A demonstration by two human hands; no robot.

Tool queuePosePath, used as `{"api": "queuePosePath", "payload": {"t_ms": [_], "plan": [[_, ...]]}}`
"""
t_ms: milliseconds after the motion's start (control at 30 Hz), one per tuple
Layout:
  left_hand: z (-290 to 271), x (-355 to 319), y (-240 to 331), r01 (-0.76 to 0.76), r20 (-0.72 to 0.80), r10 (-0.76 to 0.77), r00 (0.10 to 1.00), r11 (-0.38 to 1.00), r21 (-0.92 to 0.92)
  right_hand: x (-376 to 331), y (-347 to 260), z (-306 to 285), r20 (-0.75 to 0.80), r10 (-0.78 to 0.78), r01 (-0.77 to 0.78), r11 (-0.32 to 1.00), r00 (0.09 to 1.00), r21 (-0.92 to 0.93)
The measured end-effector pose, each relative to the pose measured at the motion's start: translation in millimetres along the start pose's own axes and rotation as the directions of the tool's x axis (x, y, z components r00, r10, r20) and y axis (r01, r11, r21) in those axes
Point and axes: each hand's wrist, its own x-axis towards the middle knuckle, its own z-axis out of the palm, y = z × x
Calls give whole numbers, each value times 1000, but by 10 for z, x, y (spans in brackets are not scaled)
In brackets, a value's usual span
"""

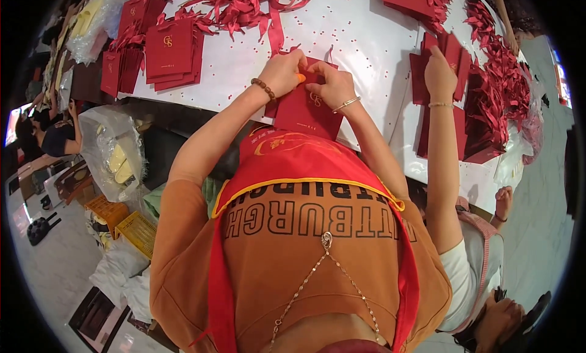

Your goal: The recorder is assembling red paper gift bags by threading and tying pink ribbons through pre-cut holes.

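Observation:
A red paper gift bag (308, 112) with a gold emblem lies flat at the table's near edge, against my apron. At its upper part my left hand (285, 74) is closed in a pinch, with an orange cover on one fingertip. Close beside it, my right hand (333, 85) also pinches at the bag, fingers bent inward. The fingertips nearly meet, and the exact bit between them is too small to make out. Red ribbon (276, 32) runs up from behind my left hand. A small ribbon loop (331, 52) stands above the bag's top edge near my right hand.
Stacked red bags (170, 50) stand at the left, below a heap of ribbons (244, 5). Further ribboned bags (497, 102) fill the right side, where a co-worker's hand (441, 78) touches bags. Small red dots litter the white table (238, 60). Yellow crates (135, 232) sit lower left.

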Motion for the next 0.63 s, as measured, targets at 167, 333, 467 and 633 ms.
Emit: {"api": "queuePosePath", "payload": {"t_ms": [167,333,467,633], "plan": [[-233,29,85,-39,82,23,996,979,201,-99,-108,-70,-9,-41,40,993,999,-111],[-269,385,-226,-132,460,-6,888,955,266,-171,-219,-66,-55,-125,115,980,991,-160],[-346,576,-229,-42,743,55,667,998,-36,-211,-236,-47,-123,-226,197,956,966,-216],[-363,738,-148,-11,878,-36,477,999,47,-220,-281,-61,-102,-246,218,949,964,-228]]}}
